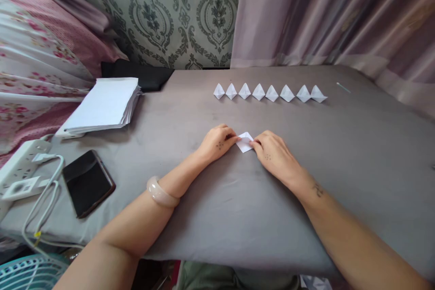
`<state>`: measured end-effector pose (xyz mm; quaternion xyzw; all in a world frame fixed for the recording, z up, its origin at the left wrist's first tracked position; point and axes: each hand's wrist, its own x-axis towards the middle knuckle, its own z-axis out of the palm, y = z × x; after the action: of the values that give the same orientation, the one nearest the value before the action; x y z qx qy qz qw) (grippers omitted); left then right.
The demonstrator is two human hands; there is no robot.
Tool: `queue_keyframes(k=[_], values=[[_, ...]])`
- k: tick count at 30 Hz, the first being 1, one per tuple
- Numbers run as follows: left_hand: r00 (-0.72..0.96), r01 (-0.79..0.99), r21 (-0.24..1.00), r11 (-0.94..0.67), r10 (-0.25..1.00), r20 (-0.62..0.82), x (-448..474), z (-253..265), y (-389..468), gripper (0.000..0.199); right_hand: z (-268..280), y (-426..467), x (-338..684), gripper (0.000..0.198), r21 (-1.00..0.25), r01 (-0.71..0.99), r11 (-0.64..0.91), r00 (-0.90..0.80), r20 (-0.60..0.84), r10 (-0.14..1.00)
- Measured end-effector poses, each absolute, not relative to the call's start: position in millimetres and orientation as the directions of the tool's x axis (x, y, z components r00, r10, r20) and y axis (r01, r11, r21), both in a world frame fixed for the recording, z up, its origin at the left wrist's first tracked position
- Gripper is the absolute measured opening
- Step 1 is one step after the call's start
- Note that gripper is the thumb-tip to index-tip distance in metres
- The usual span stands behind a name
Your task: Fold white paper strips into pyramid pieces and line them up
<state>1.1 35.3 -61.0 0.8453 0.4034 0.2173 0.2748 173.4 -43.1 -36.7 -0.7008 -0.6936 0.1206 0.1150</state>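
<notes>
Left hand: the left hand reaches in from the left, its thumb and fingers pinched together on the left corner of the paper, with almost no opening between the tips.
Right hand: the right hand comes in from the right, thumb and fingertips pinched at the right corner of the same paper, the other fingers curled in.
Small folded paper: the white folded paper sits between the two hands, near the middle of the counter, one corner pointing to the near side.
Row of folded pieces: eight white paper pieces with pointed tops stand side by side on the far part of the counter, beyond the hands; the two at the right end are very close together.
Cotton swab: a thin swab lies at the far right, beyond the right end of the row.
Paper stack: a thick pile of white sheets lies at the far left, just in front of a flat black item.
Phone: a dark-screened phone lies at the left, nearer than the pile, beside a white power strip with plugged-in cables.
Bangle: a pale bangle circles the left forearm.
Basket: a blue slatted basket shows at the near left, below the counter's edge.
</notes>
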Motion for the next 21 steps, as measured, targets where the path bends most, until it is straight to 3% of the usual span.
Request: queue_keyframes(k=[12, 21], values=[[0.474, 0.643, 0.661, -0.387, 0.879, 0.054, 7, -57, 33, 0.017, -44, -32, 185, 0.025, -0.447, 0.883, -0.141, 0.133, -0.048, 0.990], [0.430, 0.639, 0.677, -0.364, 0.900, 0.078, 12, -65, 34, 0.016, -46, -29, 182, 0.023, -0.440, 0.875, -0.205, 0.206, -0.045, 0.977]])
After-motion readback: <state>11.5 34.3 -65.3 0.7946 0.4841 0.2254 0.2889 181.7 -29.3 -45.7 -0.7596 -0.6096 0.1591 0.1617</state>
